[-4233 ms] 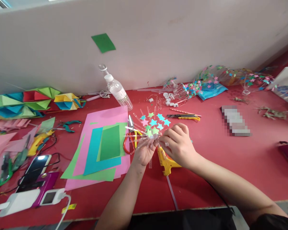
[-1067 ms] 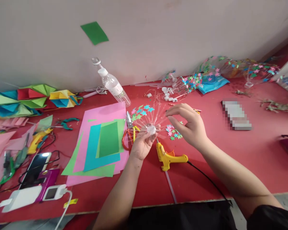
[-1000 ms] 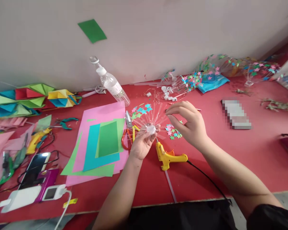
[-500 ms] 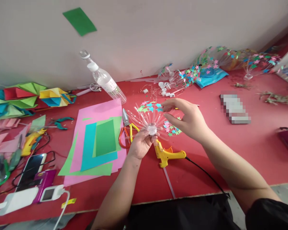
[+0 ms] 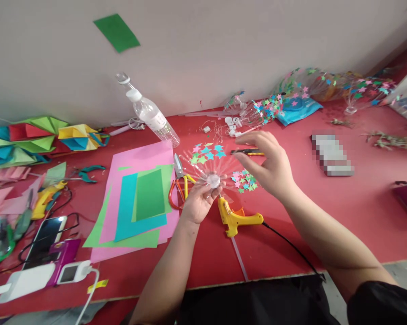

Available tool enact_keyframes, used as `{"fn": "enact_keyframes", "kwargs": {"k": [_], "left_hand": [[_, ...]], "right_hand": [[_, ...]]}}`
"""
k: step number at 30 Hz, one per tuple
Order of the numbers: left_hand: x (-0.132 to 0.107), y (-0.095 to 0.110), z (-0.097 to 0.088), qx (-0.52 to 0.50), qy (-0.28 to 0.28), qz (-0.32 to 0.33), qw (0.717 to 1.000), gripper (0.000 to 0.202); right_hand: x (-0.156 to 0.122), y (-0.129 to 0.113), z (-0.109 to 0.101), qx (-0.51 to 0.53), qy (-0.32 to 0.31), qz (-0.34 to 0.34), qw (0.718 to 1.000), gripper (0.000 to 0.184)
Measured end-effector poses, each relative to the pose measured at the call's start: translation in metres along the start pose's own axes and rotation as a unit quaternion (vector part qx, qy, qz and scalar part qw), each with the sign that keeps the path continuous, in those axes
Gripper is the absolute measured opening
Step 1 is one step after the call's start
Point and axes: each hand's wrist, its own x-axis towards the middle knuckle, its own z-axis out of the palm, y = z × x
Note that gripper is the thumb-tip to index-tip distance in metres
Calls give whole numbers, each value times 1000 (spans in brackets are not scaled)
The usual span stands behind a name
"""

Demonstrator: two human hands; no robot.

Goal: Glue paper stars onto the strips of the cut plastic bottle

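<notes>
My left hand (image 5: 200,203) grips the neck of a clear plastic bottle piece (image 5: 213,180), whose thin cut strips fan outward. To its right my right hand (image 5: 271,169) is raised, thumb and fingers apart, holding nothing. A black and yellow utility knife (image 5: 247,152) lies just beyond that thumb. Larger paper stars (image 5: 208,154) show past the strips, and a pile of small paper stars (image 5: 244,181) lies between the hands. Just below the bottle piece is a yellow hot glue gun (image 5: 237,219) with its stick pointing toward me. Red-and-yellow-handled pliers (image 5: 180,180) lie by my left hand.
Stacked coloured paper (image 5: 149,194) covers the table's left middle. A cut plastic bottle (image 5: 156,119) leans near the wall. Star-decorated plastic pieces (image 5: 267,108) stand at the back. A phone (image 5: 48,239) and cables lie front left; a pixelated object (image 5: 332,155) sits right.
The bottle piece has tilted and shifted slightly left in my left hand. My right hand has moved a little to the right, uncovering the utility knife.
</notes>
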Motion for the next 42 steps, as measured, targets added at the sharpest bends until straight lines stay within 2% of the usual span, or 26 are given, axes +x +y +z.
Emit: {"fn": "enact_keyframes", "kwargs": {"k": [2, 4, 6, 8, 12, 14, 20, 24, 27, 29, 33, 42], "left_hand": [[3, 0, -2, 6, 6, 28, 1000, 29], [5, 1, -3, 8, 21, 58, 998, 29], [8, -1, -4, 3, 38, 88, 995, 28], [11, -3, -5, 5, 52, 110, 993, 25], [17, -11, -11, 49, 88, 152, 983, 26], [20, -16, -14, 78, 109, 158, 978, 30], [31, -22, -28, 102, 132, 138, 976, 30], [30, -11, -34, 89, 120, 123, 981, 58], [21, 4, -33, 86, 77, 111, 987, 83], [15, 14, -32, 94, 49, 116, 988, 90], [9, 23, -31, 122, 55, 148, 980, 87], [13, 21, -36, 149, 92, 179, 968, 73]], "right_hand": [[0, 4, 3, 24, -13, 47, 999, 33], [-2, 9, 10, 54, -77, 112, 989, 51], [-5, 15, 20, 57, -127, 155, 978, 58], [-8, 21, 30, 37, -130, 160, 978, 55], [-9, 35, 45, -1, -111, 126, 986, 23], [-9, 41, 50, -2, -103, 111, 988, 13], [-9, 51, 55, 14, -93, 107, 990, 20], [-9, 58, 57, 8, -92, 114, 989, 23], [-10, 63, 59, -2, -96, 119, 988, 22], [-10, 65, 60, -9, -100, 119, 988, 21], [-11, 64, 57, -24, -97, 118, 988, 18], [-7, 61, 33, -31, -77, 109, 991, 20]]}}
